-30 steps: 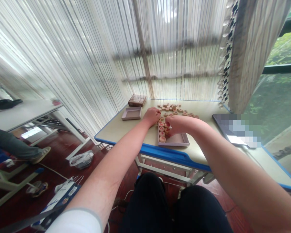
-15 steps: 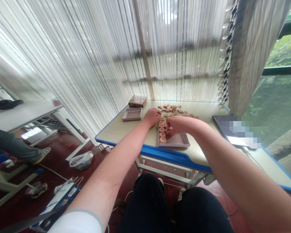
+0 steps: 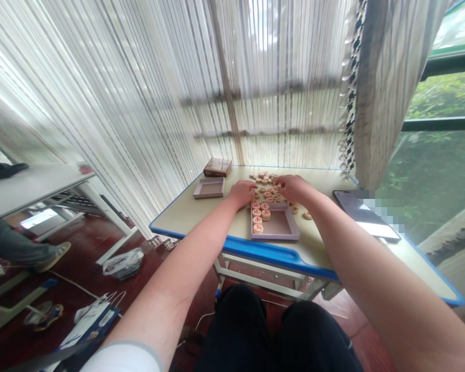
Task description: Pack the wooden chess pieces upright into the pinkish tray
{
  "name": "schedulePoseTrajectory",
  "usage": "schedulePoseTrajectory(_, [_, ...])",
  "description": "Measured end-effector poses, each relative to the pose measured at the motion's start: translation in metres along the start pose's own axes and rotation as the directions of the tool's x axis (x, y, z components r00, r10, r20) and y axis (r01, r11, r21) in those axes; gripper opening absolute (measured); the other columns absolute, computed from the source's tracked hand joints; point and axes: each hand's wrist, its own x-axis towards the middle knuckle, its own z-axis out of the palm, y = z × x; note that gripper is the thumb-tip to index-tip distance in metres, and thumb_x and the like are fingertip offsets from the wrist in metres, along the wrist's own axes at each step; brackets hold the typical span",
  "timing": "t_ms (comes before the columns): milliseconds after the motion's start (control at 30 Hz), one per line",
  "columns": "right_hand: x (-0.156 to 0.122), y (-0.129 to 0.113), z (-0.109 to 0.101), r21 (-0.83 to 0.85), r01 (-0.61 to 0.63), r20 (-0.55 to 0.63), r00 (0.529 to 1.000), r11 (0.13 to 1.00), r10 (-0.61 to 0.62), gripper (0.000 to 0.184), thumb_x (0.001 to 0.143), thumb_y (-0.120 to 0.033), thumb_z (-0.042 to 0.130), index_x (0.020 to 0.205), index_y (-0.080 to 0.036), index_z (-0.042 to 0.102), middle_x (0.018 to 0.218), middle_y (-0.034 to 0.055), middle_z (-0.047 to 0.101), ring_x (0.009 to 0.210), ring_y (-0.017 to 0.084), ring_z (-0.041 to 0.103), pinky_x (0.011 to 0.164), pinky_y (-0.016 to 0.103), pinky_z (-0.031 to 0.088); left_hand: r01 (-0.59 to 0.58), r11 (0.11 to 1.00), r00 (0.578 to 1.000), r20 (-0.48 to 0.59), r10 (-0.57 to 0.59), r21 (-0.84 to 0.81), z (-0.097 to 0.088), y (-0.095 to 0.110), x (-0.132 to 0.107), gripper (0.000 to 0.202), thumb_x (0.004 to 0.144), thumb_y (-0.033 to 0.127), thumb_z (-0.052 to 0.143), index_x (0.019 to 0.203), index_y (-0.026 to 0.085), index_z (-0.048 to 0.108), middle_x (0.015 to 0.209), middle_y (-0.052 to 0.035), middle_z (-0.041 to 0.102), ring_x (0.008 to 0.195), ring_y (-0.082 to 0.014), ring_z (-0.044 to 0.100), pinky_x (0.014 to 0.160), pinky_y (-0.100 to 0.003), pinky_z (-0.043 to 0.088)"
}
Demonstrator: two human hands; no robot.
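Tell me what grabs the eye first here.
Both hands draw the eye: the left hand and right hand are in among round wooden chess pieces scattered on the desk. Just nearer lies a shallow tray with a few pieces lined along its left side; sheer striped curtains fill the background.

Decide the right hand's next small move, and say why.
Probably the right hand should pinch one of the loose pieces and carry it to the tray. The hand lies over them, just beyond the tray, which holds only a few pieces along its left side; the rest is bare.
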Motion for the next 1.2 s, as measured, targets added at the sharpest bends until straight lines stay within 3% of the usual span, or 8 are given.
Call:
schedulePoseTrajectory(100, [0.005,0.001,0.012,0.012,0.08,-0.006,0.997,0.997,-0.08,0.036,0.08,-0.028,0.044,0.109,-0.025,0.064,0.116,0.0051,0.059,0.105,0.024,0.048,0.088,0.033,0.039,0.007,1.0,1.0,0.003,-0.007,-0.012,0.0,0.0,0.0,0.033,0.079,0.019,0.043,0.101,0.022,0.068,0.112,-0.0007,0.065,0.107,-0.016,0.055,0.098,-0.027,0.04])
schedulePoseTrajectory(200, [0.009,0.002,0.02,-0.009,0.088,0.032,0.996,0.996,-0.088,0.036,0.081,-0.03,0.043,0.111,-0.026,0.064,0.121,0.0023,0.058,0.112,0.025,0.043,0.093,0.034,0.035,0.031,0.999,0.999,0.027,-0.031,-0.014,-0.002,0.001,0.0,0.036,0.079,0.014,0.041,0.102,0.019,0.067,0.108,-0.0021,0.067,0.103,-0.0149,0.058,0.096,-0.025,0.041])
schedulePoseTrajectory(300, [0.01,0.003,0.022,-0.016,0.084,0.049,0.995,0.996,-0.083,0.034,0.082,-0.031,0.044,0.107,-0.027,0.066,0.117,0.0016,0.06,0.112,0.025,0.043,0.092,0.033,0.036,0.044,0.999,0.999,0.024,-0.044,0.004,-0.004,0.002,0.0,0.036,0.077,0.011,0.042,0.101,0.019,0.068,0.105,-0.0029,0.068,0.101,-0.0156,0.059,0.093,-0.026,0.043])
schedulePoseTrajectory(500, [0.009,0.0,0.021,0.017,0.142,-0.052,0.989,0.99,-0.141,0.032,0.081,-0.032,0.047,0.106,-0.023,0.066,0.112,0.0053,0.062,0.108,0.022,0.048,0.092,0.03,0.038,0.097,0.992,0.993,0.061,-0.102,0.077,-0.005,0.001,0.002,0.036,0.074,0.01,0.044,0.096,0.022,0.07,0.103,-0.0033,0.068,0.1,-0.0178,0.06,0.091,-0.027,0.044])
schedulePoseTrajectory(700, [0.01,-0.003,0.018,0.047,0.136,0.04,0.99,0.99,-0.138,0.027,0.078,-0.031,0.049,0.091,-0.023,0.071,0.094,0.0047,0.067,0.092,0.02,0.056,0.081,0.028,0.043,0.07,0.996,0.995,0.072,-0.074,0.056,-0.006,0.002,0.001,0.033,0.074,0.011,0.044,0.089,0.021,0.072,0.097,-0.0032,0.07,0.095,-0.0171,0.061,0.088,-0.027,0.045])
schedulePoseTrajectory(967, [0.011,0.0,0.021,0.042,0.169,0.027,0.985,0.985,-0.17,0.029,0.078,-0.032,0.05,0.1,-0.026,0.069,0.112,0.0033,0.061,0.106,0.022,0.051,0.092,0.032,0.039,0.12,0.991,0.993,-0.007,-0.12,0.055,-0.002,-0.004,0.003,0.034,0.072,0.009,0.047,0.093,0.021,0.071,0.101,-0.0043,0.069,0.096,-0.0186,0.06,0.088,-0.028,0.045])
schedulePoseTrajectory(1200, [0.013,0.004,0.019,-0.127,0.125,0.049,0.992,0.984,-0.12,0.033,0.076,-0.042,0.052,0.09,-0.019,0.071,0.099,0.0111,0.063,0.1,0.026,0.051,0.093,0.036,0.037,0.165,0.984,0.986,0.006,-0.165,0.066,-0.004,-0.003,0.002,0.035,0.075,0.01,0.045,0.097,0.02,0.069,0.102,-0.0043,0.068,0.096,-0.0178,0.06,0.087,-0.028,0.046])
